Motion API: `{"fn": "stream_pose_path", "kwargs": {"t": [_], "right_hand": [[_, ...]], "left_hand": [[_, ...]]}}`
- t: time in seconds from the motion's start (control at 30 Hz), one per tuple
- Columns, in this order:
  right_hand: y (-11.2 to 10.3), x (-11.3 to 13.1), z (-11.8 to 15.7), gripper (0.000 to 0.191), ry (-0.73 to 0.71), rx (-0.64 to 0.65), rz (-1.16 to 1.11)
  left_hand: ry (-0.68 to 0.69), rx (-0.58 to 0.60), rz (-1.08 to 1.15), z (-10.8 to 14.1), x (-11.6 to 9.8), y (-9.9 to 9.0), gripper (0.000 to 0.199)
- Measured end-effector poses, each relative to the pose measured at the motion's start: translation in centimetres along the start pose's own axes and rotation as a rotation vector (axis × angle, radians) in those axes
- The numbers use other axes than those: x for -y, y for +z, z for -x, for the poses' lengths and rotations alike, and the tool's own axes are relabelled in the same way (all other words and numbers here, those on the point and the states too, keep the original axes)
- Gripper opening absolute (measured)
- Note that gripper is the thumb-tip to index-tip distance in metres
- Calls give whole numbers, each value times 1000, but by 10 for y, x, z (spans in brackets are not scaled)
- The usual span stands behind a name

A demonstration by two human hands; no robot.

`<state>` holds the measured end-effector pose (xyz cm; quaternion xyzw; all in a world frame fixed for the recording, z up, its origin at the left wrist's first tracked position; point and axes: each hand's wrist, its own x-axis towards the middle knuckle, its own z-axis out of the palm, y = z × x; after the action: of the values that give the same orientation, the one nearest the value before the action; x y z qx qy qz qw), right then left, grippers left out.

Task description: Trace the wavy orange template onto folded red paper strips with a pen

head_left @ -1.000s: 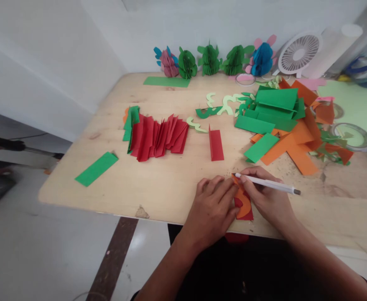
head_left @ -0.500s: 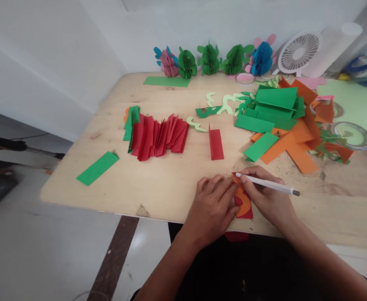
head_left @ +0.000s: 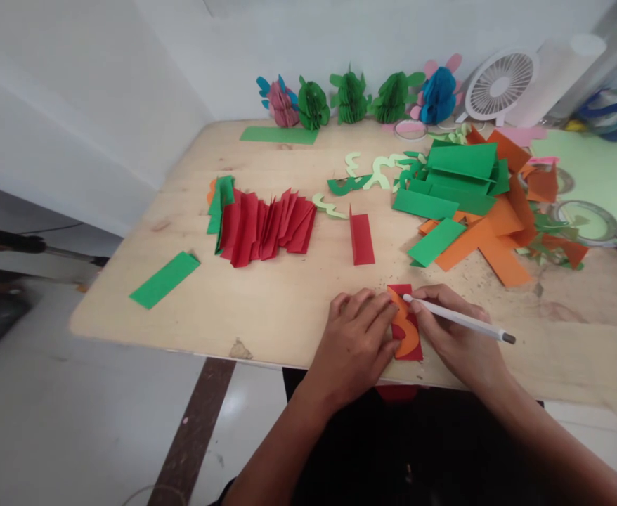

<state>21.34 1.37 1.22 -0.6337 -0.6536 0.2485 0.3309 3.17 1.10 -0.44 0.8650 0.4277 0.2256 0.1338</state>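
At the table's near edge lies a red paper strip (head_left: 415,348) with an orange curvy paper cutout (head_left: 407,342) on top of it. My left hand (head_left: 353,341) rests on both, fingers laid down along the cutout's left side and thumb lower on it. A white pen (head_left: 464,320) is pinched in my right hand (head_left: 459,344). Its tip meets the red paper beside the cutout's upper right edge. Ahead of my hands lies a folded red paper piece (head_left: 362,239).
A row of folded red papers (head_left: 266,228) stands left of centre, with a green strip (head_left: 165,280) nearer the left edge. Green folded papers (head_left: 461,169) and orange papers (head_left: 498,242) pile up at right. Honeycomb paper figures (head_left: 351,97) and a white fan (head_left: 501,86) line the wall.
The pen tip has moved from the cutout's top end slightly down and right along its edge. More red paper shows at the top. My left hand stays nearly in place.
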Motion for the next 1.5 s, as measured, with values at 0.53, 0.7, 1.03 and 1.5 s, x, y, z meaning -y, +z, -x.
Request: {"fn": "stream_pose_path", "kwargs": {"t": [0.53,0.7,1.03,1.5], "right_hand": [[-9,-3,19,15,-8,-38,38],[-10,-3,22,14,-9,-37,34],[-8,-4,24,12,-42,-56,51],[-7,-7,29,10,-90,-89,60]], "left_hand": [[-6,16,12,1,0,3,35],[1,28,1,1,0,3,36],[31,34,-57,1,0,3,30],[35,34,-49,1,2,3,30]]}}
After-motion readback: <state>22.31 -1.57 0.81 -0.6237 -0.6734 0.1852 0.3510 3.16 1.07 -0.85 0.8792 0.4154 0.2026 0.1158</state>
